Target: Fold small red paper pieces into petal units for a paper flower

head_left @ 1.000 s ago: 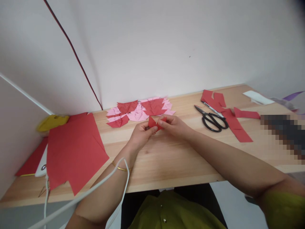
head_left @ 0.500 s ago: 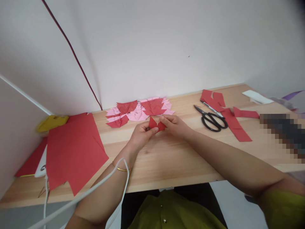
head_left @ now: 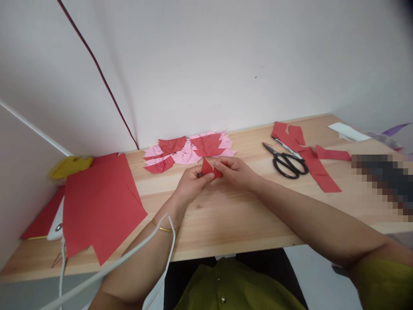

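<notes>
A small folded red paper piece (head_left: 209,168) is pinched between both hands just above the wooden table (head_left: 226,219). My left hand (head_left: 191,183) grips its left side with thumb and fingers closed. My right hand (head_left: 235,171) pinches its right side. Just behind my hands lies a pile of folded red and pink paper pieces (head_left: 190,150) against the wall.
Large red paper sheets (head_left: 100,206) cover the table's left end, beside a yellow object (head_left: 69,165). Black scissors (head_left: 285,161) and red paper strips (head_left: 318,165) lie to the right. A white cable (head_left: 129,254) crosses my left wrist. White paper (head_left: 348,131) sits far right.
The folded red piece has been pressed flatter between my fingers; both hands stay in the same place.
</notes>
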{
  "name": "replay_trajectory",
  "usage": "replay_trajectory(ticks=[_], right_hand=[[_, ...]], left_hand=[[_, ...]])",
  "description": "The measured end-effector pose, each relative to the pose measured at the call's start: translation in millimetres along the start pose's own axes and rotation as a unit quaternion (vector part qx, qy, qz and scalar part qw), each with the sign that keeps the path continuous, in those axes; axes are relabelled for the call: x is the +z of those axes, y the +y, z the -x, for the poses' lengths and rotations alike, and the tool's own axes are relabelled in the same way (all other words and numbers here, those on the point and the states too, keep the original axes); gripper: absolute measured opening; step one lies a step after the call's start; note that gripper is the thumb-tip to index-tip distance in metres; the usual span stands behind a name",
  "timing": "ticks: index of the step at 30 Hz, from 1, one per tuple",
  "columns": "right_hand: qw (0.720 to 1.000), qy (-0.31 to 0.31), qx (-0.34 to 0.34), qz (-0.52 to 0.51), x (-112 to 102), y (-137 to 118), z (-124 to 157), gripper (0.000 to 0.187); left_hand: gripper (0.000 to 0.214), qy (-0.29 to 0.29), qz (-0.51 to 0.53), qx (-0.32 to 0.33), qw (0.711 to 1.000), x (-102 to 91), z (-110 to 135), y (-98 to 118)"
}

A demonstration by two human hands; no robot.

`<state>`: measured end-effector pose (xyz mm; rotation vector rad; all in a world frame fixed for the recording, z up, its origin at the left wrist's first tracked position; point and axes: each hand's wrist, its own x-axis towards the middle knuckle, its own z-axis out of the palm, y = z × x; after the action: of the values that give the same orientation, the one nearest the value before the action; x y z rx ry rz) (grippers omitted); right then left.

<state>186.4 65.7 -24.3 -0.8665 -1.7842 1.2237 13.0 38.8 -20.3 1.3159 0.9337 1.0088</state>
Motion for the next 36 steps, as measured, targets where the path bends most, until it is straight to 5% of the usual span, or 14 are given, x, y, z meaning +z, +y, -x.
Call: replay_trajectory(ticks=[5, 14, 30, 36], right_hand=[[0.999, -0.026, 0.025, -0.034, -2, 0, -1, 0.051], [0.999, 0.001, 0.015, -0.051, 0, 9, -2, 0.025], [0.999, 0.005, 0.016, -0.03, -1, 9, -3, 0.023], [0.998, -0.04, 0.016, -0.036, -1, 8, -3, 0.024]], left_hand=[[0.02, 0.033, 0.024, -0.014, 0.999, 0.8, -1, 0], [0.024, 0.061, 0.116, -0.061, 0.989, 0.1, -6, -10], [0.02, 0.066, 0.057, -0.032, 0.996, 0.7, -5, -5], [0.016, 0.072, 0.038, -0.024, 0.996, -0.9, -5, -7]])
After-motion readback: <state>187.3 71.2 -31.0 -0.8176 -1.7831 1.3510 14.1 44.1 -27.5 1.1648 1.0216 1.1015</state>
